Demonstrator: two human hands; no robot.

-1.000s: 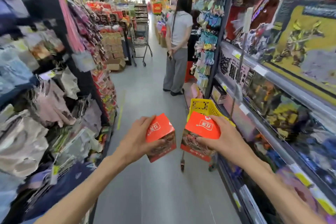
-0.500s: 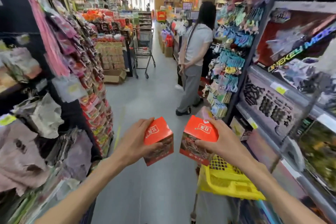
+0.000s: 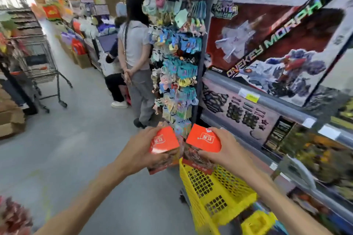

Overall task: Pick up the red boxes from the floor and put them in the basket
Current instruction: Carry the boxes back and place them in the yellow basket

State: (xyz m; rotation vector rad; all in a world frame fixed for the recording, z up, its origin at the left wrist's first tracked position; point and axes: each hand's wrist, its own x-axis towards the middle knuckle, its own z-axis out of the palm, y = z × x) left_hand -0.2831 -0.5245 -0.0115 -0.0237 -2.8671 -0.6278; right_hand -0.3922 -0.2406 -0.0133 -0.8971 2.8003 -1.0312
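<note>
Right now the head view, the only one, shows both hands out in front, each holding one red box. The left hand has its fingers curled round the left red box, thumb across the near face. The right hand grips the right red box the same way, fingers over the far top edge. The two boxes sit side by side with their inner edges touching or nearly so; the blur makes it hard to tell which. Both are tilted, orange tops facing up and toward the camera.

The yellow basket stands on the floor at about 5 o'clock from the boxes, just beside the toy shelf on the right. Its open top faces up, and its long axis seems to run from the boxes back toward the wearer. The right box already overlaps the far rim in this view; the left box hangs beside that rim, out over the grey floor.

So the coming move turns on one thing: the basket lies below and to the right. The right hand is nearer and likely needs only to lower. The left hand would have to shift toward 3 o'clock first, or its box may catch the rim or drop outside.

At 12 o'clock a person stands in the aisle, well apart.
</note>
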